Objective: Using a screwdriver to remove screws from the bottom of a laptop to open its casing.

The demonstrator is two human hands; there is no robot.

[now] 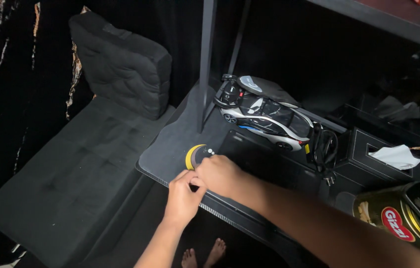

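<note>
While both hands meet at the near-left part of the dark counter (170,144), the right hand (220,173) lies with its fingers curled together over a small round disc (196,155) with a yellow rim and a dark face, covering its near-right edge; whether it truly clamps the disc I cannot tell. The left hand (182,198) comes up from below, thumb and fingers pinched together just under the right hand's knuckles, touching it. The disc stands tilted on edge just up and left of both hands, nearer the right. Farther back sits a silver and black toy car (264,114), its long axis running from upper left to lower right, with a black tissue box (368,164) and a gold tin (398,213) to the right, and a dark sofa (71,168) to the left.
</note>
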